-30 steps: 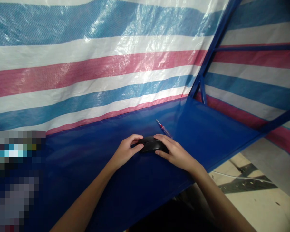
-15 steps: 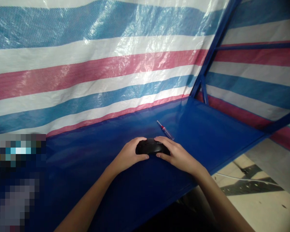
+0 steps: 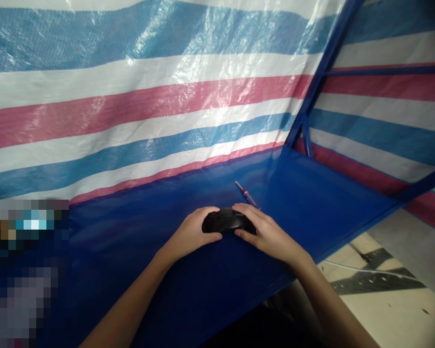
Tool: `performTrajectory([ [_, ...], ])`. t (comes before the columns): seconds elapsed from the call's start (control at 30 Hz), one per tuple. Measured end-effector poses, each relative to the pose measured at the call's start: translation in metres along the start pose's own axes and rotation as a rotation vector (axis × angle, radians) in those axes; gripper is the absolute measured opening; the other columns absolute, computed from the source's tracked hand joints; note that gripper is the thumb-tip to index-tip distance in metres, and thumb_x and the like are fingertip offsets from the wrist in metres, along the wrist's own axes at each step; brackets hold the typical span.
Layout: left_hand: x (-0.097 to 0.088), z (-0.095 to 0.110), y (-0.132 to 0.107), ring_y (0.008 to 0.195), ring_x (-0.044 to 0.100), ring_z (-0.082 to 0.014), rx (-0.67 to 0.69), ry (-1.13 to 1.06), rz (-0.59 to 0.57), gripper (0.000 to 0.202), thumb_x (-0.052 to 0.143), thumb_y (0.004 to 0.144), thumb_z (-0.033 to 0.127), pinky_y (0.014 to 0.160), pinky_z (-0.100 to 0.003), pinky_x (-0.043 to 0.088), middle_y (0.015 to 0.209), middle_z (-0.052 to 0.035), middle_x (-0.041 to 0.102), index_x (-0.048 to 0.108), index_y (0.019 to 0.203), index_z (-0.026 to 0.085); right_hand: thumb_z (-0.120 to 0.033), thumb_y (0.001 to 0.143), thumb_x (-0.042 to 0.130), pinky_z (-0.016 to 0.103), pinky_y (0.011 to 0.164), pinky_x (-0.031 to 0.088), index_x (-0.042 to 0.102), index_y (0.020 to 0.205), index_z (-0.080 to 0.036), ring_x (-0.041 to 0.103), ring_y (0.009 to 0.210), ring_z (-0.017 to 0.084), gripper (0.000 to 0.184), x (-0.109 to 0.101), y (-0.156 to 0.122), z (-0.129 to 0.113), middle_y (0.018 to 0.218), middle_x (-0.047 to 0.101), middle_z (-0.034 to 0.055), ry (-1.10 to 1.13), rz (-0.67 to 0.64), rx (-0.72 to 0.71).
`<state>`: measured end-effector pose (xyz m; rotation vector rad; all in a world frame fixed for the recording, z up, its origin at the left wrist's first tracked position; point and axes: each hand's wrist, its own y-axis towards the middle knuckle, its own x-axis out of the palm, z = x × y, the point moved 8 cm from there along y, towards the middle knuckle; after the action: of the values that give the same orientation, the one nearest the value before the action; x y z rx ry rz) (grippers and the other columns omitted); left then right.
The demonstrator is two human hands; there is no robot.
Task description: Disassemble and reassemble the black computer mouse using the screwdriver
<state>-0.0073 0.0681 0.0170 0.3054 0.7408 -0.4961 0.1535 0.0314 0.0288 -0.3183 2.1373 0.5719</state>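
A black computer mouse lies sideways between my two hands, low over or on the blue tabletop. My left hand grips its left end, thumb on the near side and fingers on the far side. At the other end my right hand is closed on it in the same way. Just beyond my right fingers a screwdriver with a clear and red handle rests on the tabletop, its tip pointing away to the left. Whether the mouse touches the surface I cannot tell.
Striped plastic sheeting hangs along the back and right of the shelf. A blue metal post with a brace stands at the far right corner. Below the right edge, a white cable crosses the floor. The left corner is pixelated.
Almost nothing differs. Both hands keep hold of the mouse, which sits in nearly the same spot; the screwdriver has not moved.
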Motion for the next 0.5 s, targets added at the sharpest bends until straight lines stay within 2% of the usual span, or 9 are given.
performTrajectory([
  [0.17, -0.0008, 0.0037, -0.0002, 0.124, 0.05, -0.0224, 0.083, -0.028, 0.013, 0.049, 0.068, 0.075, 0.031, 0.107, -0.037, 0.035, 0.135, -0.0081, 0.053, 0.054, 0.12, 0.021, -0.033, 0.085, 0.059, 0.035, 0.103, 0.042, 0.048, 0.127, -0.021, 0.054, 0.119, 0.02, 0.045, -0.0073, 0.001, -0.0033, 0.128, 0.057, 0.0091, 0.019, 0.043, 0.004],
  [0.37, 0.0001, 0.0028, 0.0006, 0.121, 0.051, -0.0225, 0.073, -0.057, -0.001, 0.05, 0.069, 0.073, 0.029, 0.105, -0.038, 0.037, 0.131, -0.0071, 0.055, 0.052, 0.12, 0.022, -0.033, 0.084, 0.061, 0.033, 0.102, 0.042, 0.05, 0.123, -0.022, 0.054, 0.117, 0.019, 0.042, -0.0066, 0.0007, -0.0032, 0.125, 0.057, 0.0076, 0.05, 0.034, -0.015],
  [0.5, -0.0002, -0.0004, 0.0022, 0.113, 0.055, -0.0219, 0.008, -0.094, -0.014, 0.05, 0.073, 0.07, 0.031, 0.1, -0.037, 0.041, 0.125, -0.0056, 0.058, 0.053, 0.115, 0.022, -0.033, 0.086, 0.059, 0.034, 0.103, 0.04, 0.05, 0.124, -0.021, 0.053, 0.119, 0.019, 0.041, -0.0052, 0.0007, -0.0002, 0.128, 0.056, 0.0079, 0.065, 0.021, -0.005],
])
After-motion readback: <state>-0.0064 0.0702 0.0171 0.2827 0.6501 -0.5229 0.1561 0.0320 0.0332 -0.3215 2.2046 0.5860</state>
